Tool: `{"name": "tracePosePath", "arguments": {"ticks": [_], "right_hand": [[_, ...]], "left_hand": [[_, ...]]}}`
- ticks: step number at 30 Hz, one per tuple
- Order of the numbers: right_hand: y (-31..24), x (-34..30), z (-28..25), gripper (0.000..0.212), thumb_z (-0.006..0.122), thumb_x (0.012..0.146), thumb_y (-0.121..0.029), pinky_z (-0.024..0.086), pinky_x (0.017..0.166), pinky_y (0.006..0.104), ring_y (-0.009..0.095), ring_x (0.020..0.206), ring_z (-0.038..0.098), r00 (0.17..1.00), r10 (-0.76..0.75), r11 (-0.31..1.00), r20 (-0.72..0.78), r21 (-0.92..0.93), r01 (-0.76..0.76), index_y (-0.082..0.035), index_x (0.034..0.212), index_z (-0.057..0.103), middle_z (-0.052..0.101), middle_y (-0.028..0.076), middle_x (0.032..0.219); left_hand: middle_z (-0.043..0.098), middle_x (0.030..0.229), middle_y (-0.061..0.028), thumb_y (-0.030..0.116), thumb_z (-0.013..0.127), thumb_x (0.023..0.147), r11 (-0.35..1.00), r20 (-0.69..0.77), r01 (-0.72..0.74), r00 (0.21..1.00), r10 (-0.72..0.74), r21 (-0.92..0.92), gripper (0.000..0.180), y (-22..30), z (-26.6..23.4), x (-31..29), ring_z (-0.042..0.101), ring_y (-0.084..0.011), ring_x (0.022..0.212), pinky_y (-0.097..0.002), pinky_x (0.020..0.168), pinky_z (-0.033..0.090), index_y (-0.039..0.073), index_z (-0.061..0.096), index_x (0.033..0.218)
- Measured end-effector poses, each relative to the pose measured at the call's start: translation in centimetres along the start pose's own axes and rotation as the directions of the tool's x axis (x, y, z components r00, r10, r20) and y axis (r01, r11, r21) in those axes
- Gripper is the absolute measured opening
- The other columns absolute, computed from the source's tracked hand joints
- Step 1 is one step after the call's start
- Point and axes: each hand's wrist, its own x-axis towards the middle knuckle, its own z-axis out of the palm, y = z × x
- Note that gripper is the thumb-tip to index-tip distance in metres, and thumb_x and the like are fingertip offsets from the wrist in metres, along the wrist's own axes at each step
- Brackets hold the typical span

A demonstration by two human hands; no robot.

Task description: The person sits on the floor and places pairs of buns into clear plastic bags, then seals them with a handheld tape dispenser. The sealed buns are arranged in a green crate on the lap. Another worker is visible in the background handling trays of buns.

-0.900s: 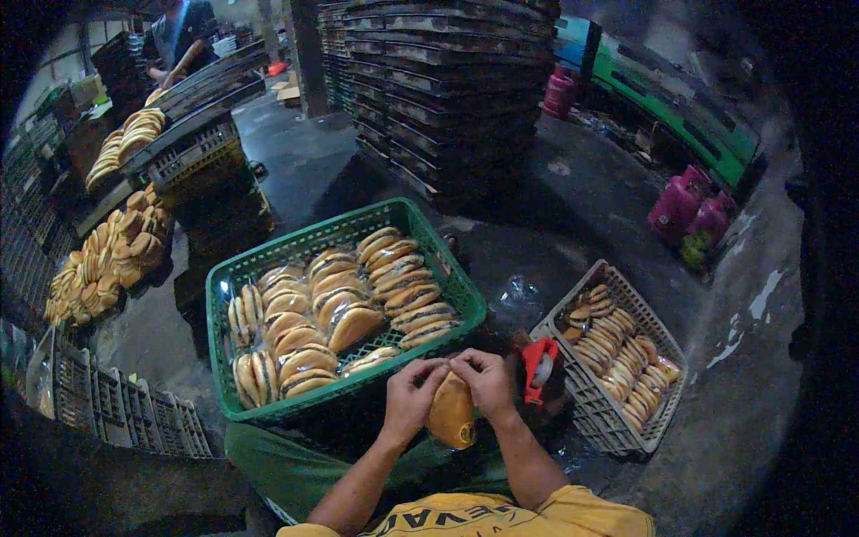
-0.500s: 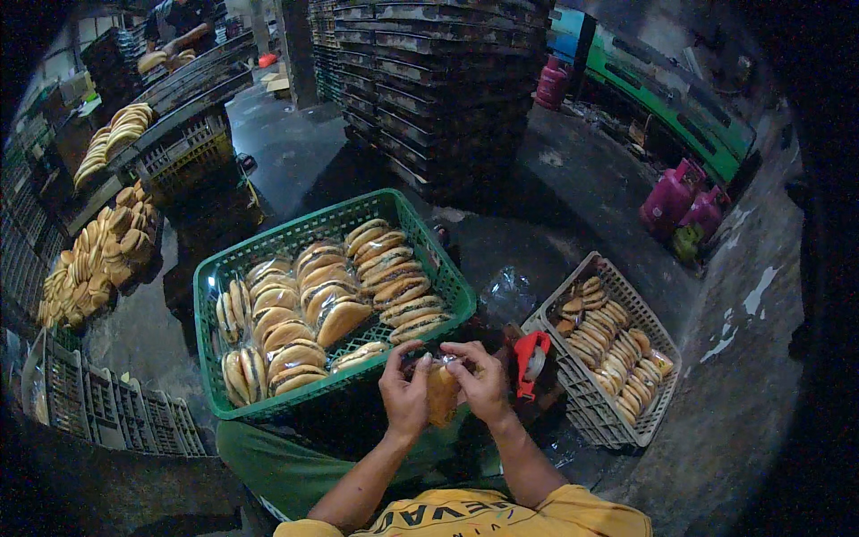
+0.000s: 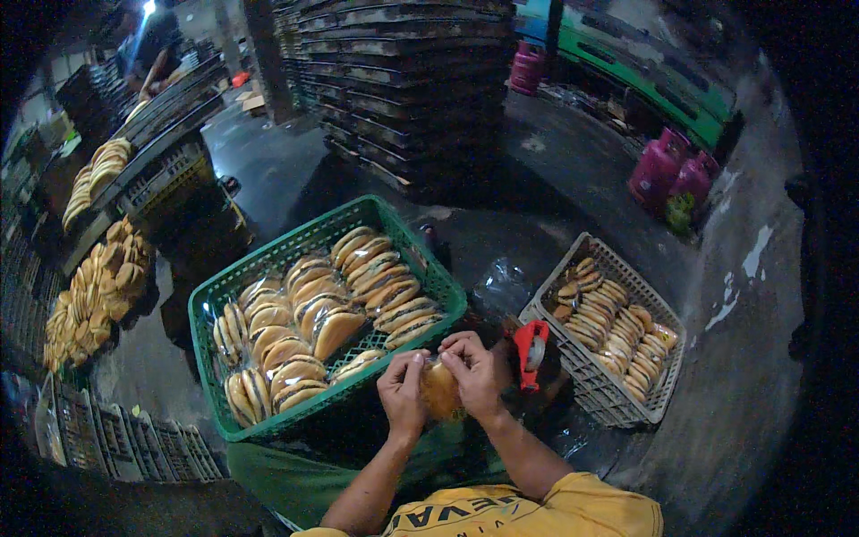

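Close in front of my yellow shirt, both hands hold a clear plastic bag with a golden-brown bun in it. My left hand is closed, thumb and fingers pinching the upper left of the bag. At the upper right, my right hand pinches it too, its fingertips near the left ones. Just beyond is a green plastic crate with rows of filled buns, many in clear wrap. A red tape dispenser is to the right of my right hand.
A grey crate of filled buns is at the right, near a crumpled clear plastic bag. Stacked dark trays rise beyond. Unwrapped buns lie in a heap at left. A person stands far left; pink gas cylinders stand right.
My view has shifted slightly, so the background sits further left. Both hands still pinch the bagged bun, and their fingers have shifted a little along the bag's top.
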Motion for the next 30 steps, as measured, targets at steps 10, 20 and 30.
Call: {"name": "tracePosePath", "arguments": {"ticks": [10, 20, 30], "right_hand": [[8.2, -2.8, -10.1, 0.018, 0.066, 0.091, -0.017, 0.048, 0.083, 0.034, 0.017, 0.086, 0.056, 0.825, 0.209, 0.93, -0.525, 0.367, -0.003, -0.006, 0.098, 0.054, 0.057, 0.004, 0.095], [23.1, -10.2, -21.1, 0.03, 0.077, 0.086, -0.029, 0.031, 0.051, 0.032, 0.012, 0.054, 0.04, 0.821, 0.34, 0.816, -0.458, -0.291, -0.5, -0.003, 0.073, 0.068, 0.046, -0.005, 0.059], [8.5, -8.2, -14.0, 0.014, 0.072, 0.084, -0.013, 0.05, 0.078, 0.0313, 0.015, 0.088, 0.064, 0.931, 0.343, 0.898, -0.123, -0.246, -0.364, 0.0, 0.085, 0.07, 0.068, 0.007, 0.096]], "left_hand": [[0.067, 0.087, -0.0057, 0.003, 0.068, 0.086, 0.982, 0.186, 0.128, 0.97, -0.153, 0.142, 0.035, -0.2, 3.1, -1.5, 0.064, -0.012, 0.083, -0.0272, 0.081, 0.051, -0.002, 0.062, 0.12], [0.072, 0.085, -0.0093, 0.003, 0.068, 0.083, 0.944, 0.346, -0.108, 0.938, -0.006, 0.311, 0.027, -0.8, 2.6, -2.1, 0.069, -0.0144, 0.077, -0.029, 0.074, 0.054, 0.001, 0.069, 0.11], [0.071, 0.085, -0.012, 0.006, 0.068, 0.083, 0.909, 0.281, -0.076, 0.958, -0.047, 0.41, 0.024, -2.4, 1.6, -2.1, 0.068, -0.0149, 0.073, -0.0292, 0.069, 0.054, 0.0, 0.068, 0.107]]}}
